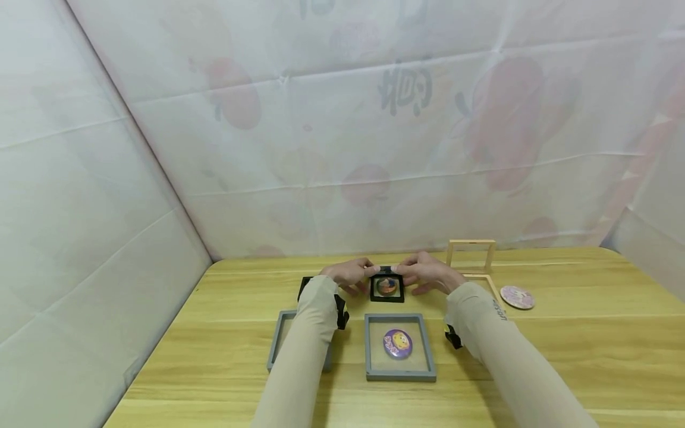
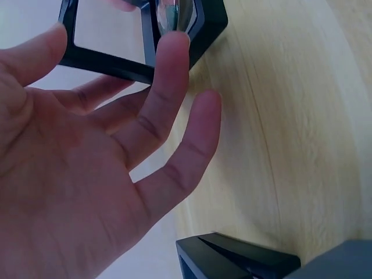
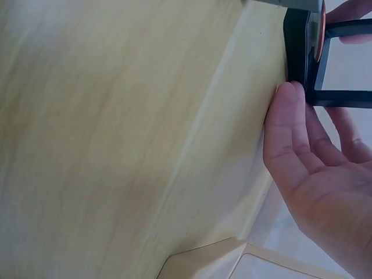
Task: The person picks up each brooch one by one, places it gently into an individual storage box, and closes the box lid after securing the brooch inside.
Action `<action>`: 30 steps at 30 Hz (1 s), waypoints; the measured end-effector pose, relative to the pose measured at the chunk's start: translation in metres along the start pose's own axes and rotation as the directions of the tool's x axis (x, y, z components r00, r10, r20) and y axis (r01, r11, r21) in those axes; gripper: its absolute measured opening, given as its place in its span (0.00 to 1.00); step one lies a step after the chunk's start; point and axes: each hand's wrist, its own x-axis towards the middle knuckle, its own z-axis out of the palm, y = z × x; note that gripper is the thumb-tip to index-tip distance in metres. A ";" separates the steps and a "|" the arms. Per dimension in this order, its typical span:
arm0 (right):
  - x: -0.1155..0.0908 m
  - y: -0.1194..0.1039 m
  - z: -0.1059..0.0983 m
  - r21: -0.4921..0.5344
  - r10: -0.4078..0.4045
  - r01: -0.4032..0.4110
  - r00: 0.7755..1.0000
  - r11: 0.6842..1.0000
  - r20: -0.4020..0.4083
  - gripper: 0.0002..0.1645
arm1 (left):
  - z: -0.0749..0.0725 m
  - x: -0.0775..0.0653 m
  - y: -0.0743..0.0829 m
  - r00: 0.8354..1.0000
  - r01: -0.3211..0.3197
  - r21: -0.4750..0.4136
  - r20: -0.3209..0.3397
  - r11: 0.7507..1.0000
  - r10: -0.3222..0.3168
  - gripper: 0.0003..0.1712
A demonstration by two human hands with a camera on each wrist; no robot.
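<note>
Both hands are at a small black hinged display frame at the back middle of the table, its lid raised from its base. A round badge with orange and dark colours lies in the base. My left hand pinches the lid's left side between thumb and fingers, and a fingertip is by the badge in the left wrist view. The right hand holds the other side, thumb at the top edge, with fingertips against the base corner in the right wrist view.
A grey frame in front carries a purple badge. The left forearm partly covers another grey frame and a black one. An open light-wood frame and a pink round badge are to the right. White cloth hangs behind.
</note>
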 end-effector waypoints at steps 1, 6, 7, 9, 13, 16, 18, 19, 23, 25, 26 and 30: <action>-0.001 0.000 0.000 -0.009 -0.005 0.005 1.000 1.000 0.006 0.35 | 0.000 0.000 -0.001 1.000 0.003 0.002 0.006 1.000 -0.003 0.26; -0.002 0.000 -0.001 -0.025 -0.018 0.018 1.000 1.000 0.012 0.39 | -0.001 0.001 -0.003 1.000 0.007 0.025 0.028 1.000 -0.007 0.27; -0.002 0.000 -0.001 -0.030 -0.019 0.020 1.000 0.999 0.010 0.39 | -0.002 0.001 -0.003 0.999 0.005 0.029 0.032 1.000 -0.006 0.27; -0.003 -0.001 -0.001 -0.044 -0.022 0.022 1.000 0.999 0.006 0.39 | -0.002 0.000 -0.003 0.999 0.002 0.034 0.039 0.999 -0.003 0.27; -0.003 -0.001 -0.001 -0.072 -0.023 0.023 1.000 0.997 -0.004 0.39 | -0.002 -0.001 -0.004 0.999 -0.005 0.054 0.045 0.999 0.003 0.26; -0.003 -0.002 -0.001 -0.094 -0.020 0.019 1.000 0.995 -0.004 0.39 | -0.002 -0.001 -0.004 0.999 -0.010 0.069 0.045 0.998 0.007 0.26; -0.002 -0.002 -0.001 -0.114 -0.024 0.025 1.000 0.993 0.005 0.38 | -0.003 -0.002 -0.004 0.999 -0.011 0.078 0.046 0.997 0.008 0.26; -0.002 -0.002 -0.001 -0.123 -0.024 0.025 1.000 0.992 0.006 0.38 | -0.002 -0.002 -0.004 0.999 -0.012 0.083 0.046 0.996 0.009 0.26; -0.003 -0.003 -0.001 -0.167 -0.047 0.049 0.999 0.985 0.015 0.35 | -0.002 -0.004 -0.003 0.999 -0.026 0.124 0.039 0.992 0.021 0.27; -0.004 -0.003 -0.001 -0.184 -0.062 0.064 0.998 0.981 0.018 0.34 | -0.001 -0.005 -0.003 0.999 -0.032 0.143 0.033 0.989 0.028 0.28; -0.004 -0.003 -0.001 -0.189 -0.070 0.073 0.997 0.979 0.021 0.32 | -0.001 -0.006 -0.002 0.999 -0.035 0.151 0.031 0.988 0.031 0.28; -0.004 -0.002 0.000 -0.186 -0.090 0.094 0.996 0.978 0.027 0.30 | 0.000 -0.006 -0.002 0.999 -0.035 0.166 0.023 0.985 0.032 0.28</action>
